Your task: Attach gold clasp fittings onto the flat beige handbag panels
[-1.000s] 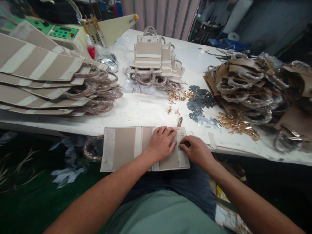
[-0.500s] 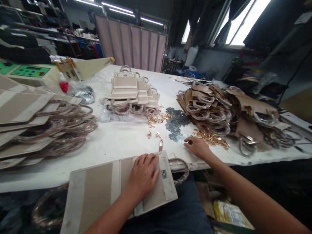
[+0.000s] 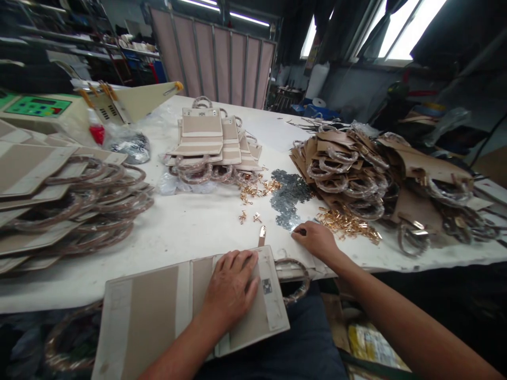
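Observation:
My left hand (image 3: 232,287) lies flat on an unfolded beige handbag panel (image 3: 150,306), fingers stretched toward its far edge. The panel rests across my lap and the table edge, with a plastic-wrapped handle (image 3: 301,279) at its right end. A small metal plate (image 3: 266,286) sits in the pale strip near that end. My right hand (image 3: 317,240) is pinched at the near edge of a pile of grey metal plates (image 3: 291,192); what its fingertips hold is too small to make out. A strap tab with a metal fitting (image 3: 262,235) sticks out past the panel's far edge.
Gold metal fittings (image 3: 352,224) lie right of my right hand, with more gold pieces (image 3: 257,191) farther back. Brown bag parts with wrapped handles (image 3: 344,163) are heaped at right. Beige panels are stacked at left (image 3: 35,195) and back centre (image 3: 202,129).
My right hand has shifted slightly left along the near edge of the grey plates, fingers still pinched. The left hand stays on the panel. The camera view has turned a little.

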A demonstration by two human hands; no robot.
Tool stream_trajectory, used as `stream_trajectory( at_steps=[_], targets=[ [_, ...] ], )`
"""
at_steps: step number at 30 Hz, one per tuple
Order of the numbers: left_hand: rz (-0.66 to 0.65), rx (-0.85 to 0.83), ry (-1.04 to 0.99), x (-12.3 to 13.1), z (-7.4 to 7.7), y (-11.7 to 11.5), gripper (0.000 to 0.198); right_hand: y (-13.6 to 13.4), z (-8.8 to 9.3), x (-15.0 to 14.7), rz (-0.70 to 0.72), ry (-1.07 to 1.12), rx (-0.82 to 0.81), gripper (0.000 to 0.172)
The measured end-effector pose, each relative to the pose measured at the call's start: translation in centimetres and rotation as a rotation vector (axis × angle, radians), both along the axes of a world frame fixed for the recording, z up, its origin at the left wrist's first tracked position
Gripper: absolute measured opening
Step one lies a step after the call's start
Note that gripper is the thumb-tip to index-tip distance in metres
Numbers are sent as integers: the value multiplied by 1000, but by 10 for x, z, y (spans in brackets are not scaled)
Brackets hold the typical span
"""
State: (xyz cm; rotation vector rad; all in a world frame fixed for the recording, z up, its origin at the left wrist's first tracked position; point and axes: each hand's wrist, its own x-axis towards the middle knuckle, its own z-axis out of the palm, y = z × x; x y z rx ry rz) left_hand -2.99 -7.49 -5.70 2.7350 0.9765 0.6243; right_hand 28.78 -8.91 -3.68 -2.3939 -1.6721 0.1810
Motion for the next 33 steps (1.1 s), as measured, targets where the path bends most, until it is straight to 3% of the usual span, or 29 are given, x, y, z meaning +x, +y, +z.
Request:
stream_trajectory(
  at_steps=[4,9,19,27,33],
  targets=[
    [-7,-21,-2,0,-1,0,49,1,0,0,0,-3,7,14],
    [-9,-42,-9,-1,-2,0,50,9,1,7,38,14,-7,42],
    [-15,-39,-23,-2,-2,0,49,21,-4,11,16,69,-3,23],
    [-13,-45,-11,-2,-1,-1,50,19,17,13,-7,293,24,3],
    [-7,-32,-19,-2,-1,-1,50,25,28,16,-69,554,11,18]
  ],
)
